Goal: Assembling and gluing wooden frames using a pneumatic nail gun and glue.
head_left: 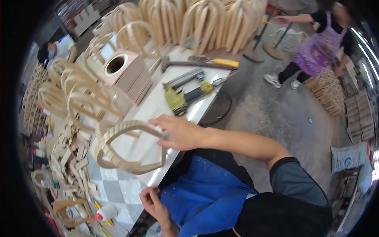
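A curved, light wooden frame (136,170) with arched, ribbed bands stands on the pale worktable (152,94) in front of me. My right hand (179,132) reaches in from the right, its fingers and thumb closed around the frame's near right end. Low at the table's front edge, beside the blue apron, my left hand (156,205) has its fingers curled together; whether anything is in them is hidden. Just beyond my right hand lies a yellow-green nail gun (177,100), its hose fitting pointing right.
A hammer (189,64) lies behind the nail gun, near a stack of square boards (134,85) with a round hole. Arched frames (197,23) crowd the back and left. Wood offcuts (71,158) and a glue bottle (107,212) lie left. A person in a purple apron (318,55) stands right.
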### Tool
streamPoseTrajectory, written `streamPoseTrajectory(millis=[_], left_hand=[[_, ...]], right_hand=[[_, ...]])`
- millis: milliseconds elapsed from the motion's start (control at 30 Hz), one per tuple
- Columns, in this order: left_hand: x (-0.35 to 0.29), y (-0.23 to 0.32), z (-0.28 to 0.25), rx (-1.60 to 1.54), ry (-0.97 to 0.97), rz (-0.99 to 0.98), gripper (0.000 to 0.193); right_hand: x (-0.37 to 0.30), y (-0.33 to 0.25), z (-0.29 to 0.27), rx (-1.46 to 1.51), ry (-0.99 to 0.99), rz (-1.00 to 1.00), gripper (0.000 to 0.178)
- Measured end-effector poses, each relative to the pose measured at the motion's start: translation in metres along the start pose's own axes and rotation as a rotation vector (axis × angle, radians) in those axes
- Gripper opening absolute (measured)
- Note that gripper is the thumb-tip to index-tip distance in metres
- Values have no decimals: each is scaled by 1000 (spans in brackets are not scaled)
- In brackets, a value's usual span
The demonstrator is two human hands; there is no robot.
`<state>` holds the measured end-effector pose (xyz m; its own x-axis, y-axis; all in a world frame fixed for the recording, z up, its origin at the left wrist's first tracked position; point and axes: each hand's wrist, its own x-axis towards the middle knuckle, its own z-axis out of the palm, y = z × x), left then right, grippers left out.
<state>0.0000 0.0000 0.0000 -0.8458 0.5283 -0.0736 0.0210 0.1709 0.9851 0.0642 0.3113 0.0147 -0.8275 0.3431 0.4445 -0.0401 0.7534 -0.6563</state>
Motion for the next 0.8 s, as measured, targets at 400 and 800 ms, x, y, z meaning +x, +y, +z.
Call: streamPoseTrajectory(millis=[400,800], left_hand=[[-28,-31,-27,-42,-63,197,28],[-21,-13,-16,304,-101,197,18]], right_hand=[[-15,-34,15,110,74,102,15],[-11,-59,60,316,196,257,21]])
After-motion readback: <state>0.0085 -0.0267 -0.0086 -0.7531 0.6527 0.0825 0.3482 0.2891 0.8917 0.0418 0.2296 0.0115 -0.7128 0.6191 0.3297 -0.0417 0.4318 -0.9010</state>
